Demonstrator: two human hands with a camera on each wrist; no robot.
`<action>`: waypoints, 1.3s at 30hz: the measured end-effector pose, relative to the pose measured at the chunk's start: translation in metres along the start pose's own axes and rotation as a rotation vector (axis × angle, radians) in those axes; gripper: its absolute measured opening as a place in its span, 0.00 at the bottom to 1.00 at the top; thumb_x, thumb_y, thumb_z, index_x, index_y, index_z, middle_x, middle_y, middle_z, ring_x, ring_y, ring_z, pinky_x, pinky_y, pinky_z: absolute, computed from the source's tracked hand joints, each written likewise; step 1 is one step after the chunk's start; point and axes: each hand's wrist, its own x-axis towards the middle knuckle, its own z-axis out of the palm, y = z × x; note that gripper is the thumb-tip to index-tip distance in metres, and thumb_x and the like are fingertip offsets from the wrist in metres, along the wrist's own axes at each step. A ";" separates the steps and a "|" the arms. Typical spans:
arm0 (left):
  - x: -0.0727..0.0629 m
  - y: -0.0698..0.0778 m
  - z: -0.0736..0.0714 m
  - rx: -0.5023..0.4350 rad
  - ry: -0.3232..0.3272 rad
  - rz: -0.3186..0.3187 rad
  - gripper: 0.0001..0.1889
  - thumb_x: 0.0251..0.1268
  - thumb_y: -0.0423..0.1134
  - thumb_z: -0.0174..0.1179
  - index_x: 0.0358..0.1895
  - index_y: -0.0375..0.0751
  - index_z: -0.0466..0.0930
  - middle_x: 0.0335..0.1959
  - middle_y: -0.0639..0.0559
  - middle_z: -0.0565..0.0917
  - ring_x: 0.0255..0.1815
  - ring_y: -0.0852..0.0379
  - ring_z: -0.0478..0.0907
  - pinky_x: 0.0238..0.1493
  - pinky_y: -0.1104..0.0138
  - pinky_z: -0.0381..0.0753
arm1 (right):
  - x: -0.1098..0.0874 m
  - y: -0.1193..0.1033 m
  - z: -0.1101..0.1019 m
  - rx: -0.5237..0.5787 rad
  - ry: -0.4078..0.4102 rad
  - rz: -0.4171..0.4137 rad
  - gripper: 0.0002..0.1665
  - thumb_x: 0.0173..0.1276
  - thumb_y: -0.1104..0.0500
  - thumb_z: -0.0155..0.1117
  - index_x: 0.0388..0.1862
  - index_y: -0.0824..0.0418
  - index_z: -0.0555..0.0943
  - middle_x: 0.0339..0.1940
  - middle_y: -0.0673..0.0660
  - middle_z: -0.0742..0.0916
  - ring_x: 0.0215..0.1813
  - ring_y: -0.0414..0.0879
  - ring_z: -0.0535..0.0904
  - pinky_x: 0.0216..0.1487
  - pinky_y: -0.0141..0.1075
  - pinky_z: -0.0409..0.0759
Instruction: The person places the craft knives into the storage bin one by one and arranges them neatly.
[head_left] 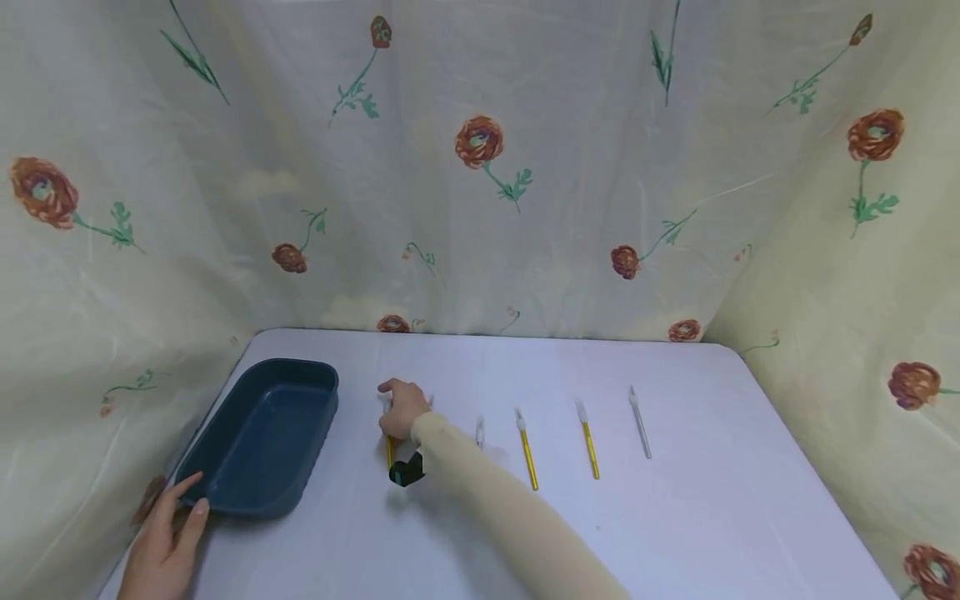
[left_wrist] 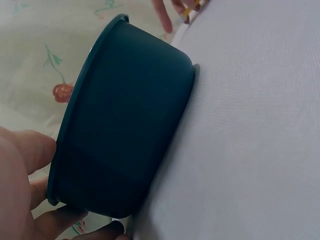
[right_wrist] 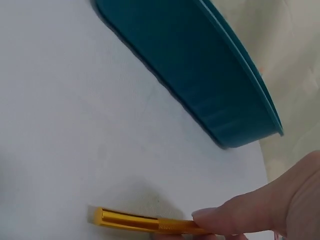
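A dark teal rectangular tub [head_left: 321, 446] stands at the table's left side. My left hand [head_left: 161, 542] grips its near left corner, with the thumb at the rim and the other fingers around the outside in the left wrist view. To the right of the tub, my right hand [head_left: 405, 410] pinches a gold craft knife [right_wrist: 130, 220] between thumb and fingers. The knife's plain handle end sticks out toward the table's near side, close over the white surface; its tip end is mostly hidden by the hand.
Right of my right forearm lie a gold craft knife [head_left: 528, 458], a second gold one [head_left: 590, 450] and a silver one [head_left: 641, 429], clear tips pointing away. Another clear tip [head_left: 480, 432] shows past the sleeve. Flowered curtains [head_left: 480, 233] enclose the white table [head_left: 712, 500].
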 end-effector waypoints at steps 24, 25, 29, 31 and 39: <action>0.002 -0.003 -0.003 -0.049 0.001 -0.049 0.35 0.94 0.49 0.41 0.89 0.34 0.44 0.80 0.13 0.57 0.78 0.25 0.67 0.68 0.47 0.81 | -0.085 -0.066 -0.060 0.435 -0.124 -0.122 0.42 0.64 0.79 0.76 0.75 0.61 0.78 0.58 0.62 0.81 0.33 0.51 0.88 0.37 0.42 0.95; 0.002 -0.003 -0.003 -0.059 0.001 -0.059 0.35 0.94 0.49 0.41 0.89 0.34 0.43 0.82 0.14 0.53 0.79 0.24 0.65 0.72 0.43 0.79 | -0.086 -0.069 -0.062 0.444 -0.133 -0.131 0.42 0.64 0.79 0.76 0.76 0.61 0.78 0.58 0.61 0.81 0.33 0.51 0.88 0.38 0.42 0.95; 0.000 -0.002 -0.003 -0.102 0.015 -0.079 0.36 0.94 0.49 0.41 0.90 0.35 0.40 0.84 0.18 0.42 0.79 0.18 0.57 0.76 0.31 0.66 | -0.086 -0.082 -0.063 0.463 -0.152 -0.155 0.42 0.64 0.78 0.76 0.77 0.60 0.78 0.57 0.59 0.81 0.34 0.50 0.88 0.37 0.40 0.95; 0.000 -0.002 -0.003 -0.113 0.014 -0.067 0.36 0.94 0.49 0.42 0.89 0.34 0.39 0.84 0.18 0.39 0.78 0.16 0.57 0.75 0.31 0.65 | -0.084 -0.089 -0.062 0.486 -0.158 -0.159 0.42 0.64 0.79 0.76 0.77 0.60 0.78 0.56 0.58 0.81 0.34 0.50 0.88 0.37 0.42 0.95; 0.002 -0.001 -0.004 -0.123 -0.014 -0.037 0.37 0.94 0.50 0.41 0.89 0.33 0.38 0.86 0.21 0.30 0.77 0.13 0.55 0.75 0.30 0.65 | -0.076 -0.113 -0.048 0.634 -0.173 -0.154 0.43 0.64 0.81 0.75 0.77 0.60 0.79 0.54 0.56 0.79 0.32 0.50 0.87 0.43 0.52 0.95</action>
